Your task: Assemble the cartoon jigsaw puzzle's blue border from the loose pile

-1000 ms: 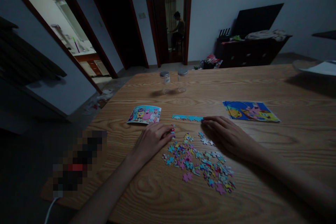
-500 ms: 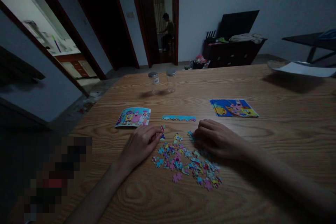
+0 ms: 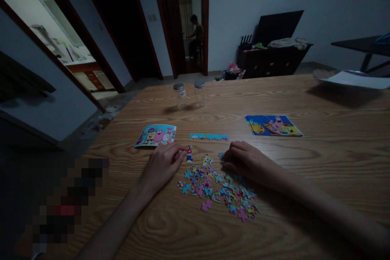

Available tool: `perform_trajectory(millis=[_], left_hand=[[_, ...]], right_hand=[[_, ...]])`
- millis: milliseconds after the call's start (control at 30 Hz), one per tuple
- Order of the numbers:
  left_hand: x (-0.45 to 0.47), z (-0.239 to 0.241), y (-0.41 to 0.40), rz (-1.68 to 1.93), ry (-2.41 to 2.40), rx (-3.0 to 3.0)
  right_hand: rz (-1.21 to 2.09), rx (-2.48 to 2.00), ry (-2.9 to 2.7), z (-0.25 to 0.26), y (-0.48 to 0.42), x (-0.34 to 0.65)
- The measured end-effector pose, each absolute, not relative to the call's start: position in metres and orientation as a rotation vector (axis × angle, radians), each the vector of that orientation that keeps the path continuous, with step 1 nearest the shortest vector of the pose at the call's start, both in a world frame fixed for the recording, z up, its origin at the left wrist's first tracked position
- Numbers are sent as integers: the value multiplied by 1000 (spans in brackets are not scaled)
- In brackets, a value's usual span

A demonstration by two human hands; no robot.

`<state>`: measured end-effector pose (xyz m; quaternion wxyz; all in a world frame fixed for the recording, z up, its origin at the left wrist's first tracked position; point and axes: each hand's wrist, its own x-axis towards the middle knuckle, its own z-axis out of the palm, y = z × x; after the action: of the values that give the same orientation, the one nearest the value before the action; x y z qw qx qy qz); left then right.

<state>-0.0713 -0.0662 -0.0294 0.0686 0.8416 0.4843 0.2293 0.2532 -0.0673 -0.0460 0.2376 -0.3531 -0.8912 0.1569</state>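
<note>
A pile of loose coloured puzzle pieces [image 3: 217, 193] lies on the wooden table [image 3: 304, 162]. My left hand [image 3: 161, 165] rests to the left of the pile, fingers bent together, its tips against a small upright joined bit of puzzle [image 3: 189, 154]. At the pile's upper right edge lies my right hand [image 3: 246, 161], knuckles up and fingers curled down over a few pieces; what is under them is hidden. Beyond both hands lies a joined blue edge strip [image 3: 209, 136].
A cartoon picture card [image 3: 156, 135] lies at the left and a second one [image 3: 272, 125] at the right. Two small lidded jars [image 3: 189, 95] stand farther back. White paper [image 3: 356, 80] sits at the far right. A person sits in the far doorway [image 3: 196, 36].
My right hand has pulled back from the end of the blue strip to the pile and curled its fingers. My left hand has stayed by the small joined bit.
</note>
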Motion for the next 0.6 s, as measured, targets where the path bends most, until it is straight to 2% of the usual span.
perform_trajectory(millis=[133, 400, 600], left_hand=[[-73, -31, -66, 692, 1431, 2524], [-72, -30, -65, 709, 1436, 2521], [-72, -29, -66, 729, 1418, 2536]], right_hand=[[458, -945, -2413, -46, -63, 256], [233, -836, -2435, -43, -63, 256], [486, -971, -2218, -39, -72, 250]])
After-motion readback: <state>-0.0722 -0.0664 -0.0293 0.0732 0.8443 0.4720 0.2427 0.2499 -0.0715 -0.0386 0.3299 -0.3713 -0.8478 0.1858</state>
